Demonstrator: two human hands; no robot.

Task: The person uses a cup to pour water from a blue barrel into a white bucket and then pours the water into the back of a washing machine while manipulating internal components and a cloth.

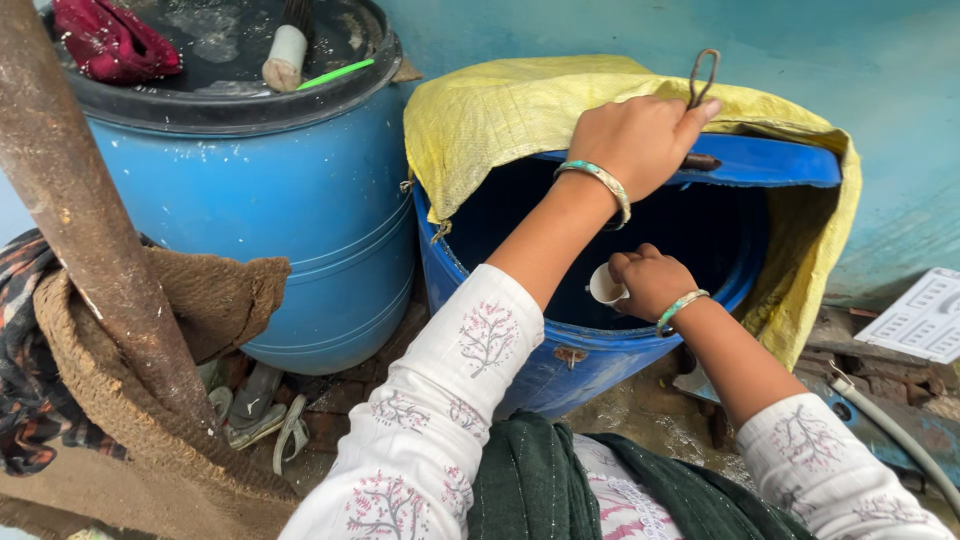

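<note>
Nearest, white sleeves printed with small pink trees and a dark green knitted scarf at the bottom edge. Slightly farther, right hand, banded at the wrist by a turquoise and silver bangle, fingers curled shut around a small white cup. Cup plain, pale, round-mouthed, tipped on its side with the opening turned left, mostly hidden by the knuckles, held just over the near rim inside the mouth of an open blue plastic drum. Drum interior dark, contents impossible to tell. Beyond, left hand, with a matching bangle, pressed down on a flat blue plastic lid pushed back to the far right of the drum mouth, fingers wrapped about the base of a rusty bent-wire loop handle standing up from the lid. Draped over the far side and down the right of the drum, a yellow woven plastic sack. To the left, just beside it, a second blue plastic drum closed by a black round lid, carrying a crumpled maroon cloth, a white-handled brush and a thin green stick. Near left, a rusty slanted metal pole wrapped in coarse brown jute sacking. Far right, a white moulded plastic panel on the ground against a pale blue painted wall.
</note>
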